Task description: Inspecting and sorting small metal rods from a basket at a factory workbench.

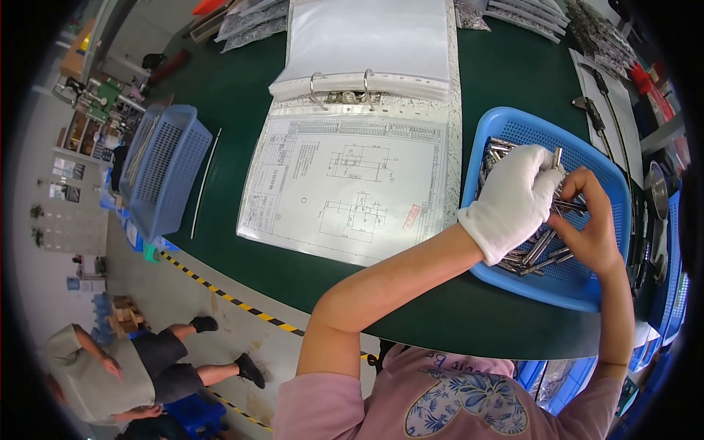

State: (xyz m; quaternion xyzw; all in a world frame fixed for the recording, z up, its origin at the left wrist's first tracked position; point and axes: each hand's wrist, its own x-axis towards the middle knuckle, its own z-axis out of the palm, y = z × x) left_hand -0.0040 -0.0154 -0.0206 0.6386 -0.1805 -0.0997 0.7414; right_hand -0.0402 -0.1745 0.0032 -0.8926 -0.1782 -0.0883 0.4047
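Pin (556, 157) stands upright, long axis near-to-far, pinched at the tips of the gloved left hand (518, 196). Bare right hand (592, 224), fingers curled but grasping nothing I can tell, touches it from the right, over the tray (513, 125) of pins.

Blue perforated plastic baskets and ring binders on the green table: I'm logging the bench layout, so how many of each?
Blue perforated plastic baskets: 2, one by the hands, one at the left
Open ring binder with a drawing sheet: 1
Total: 3
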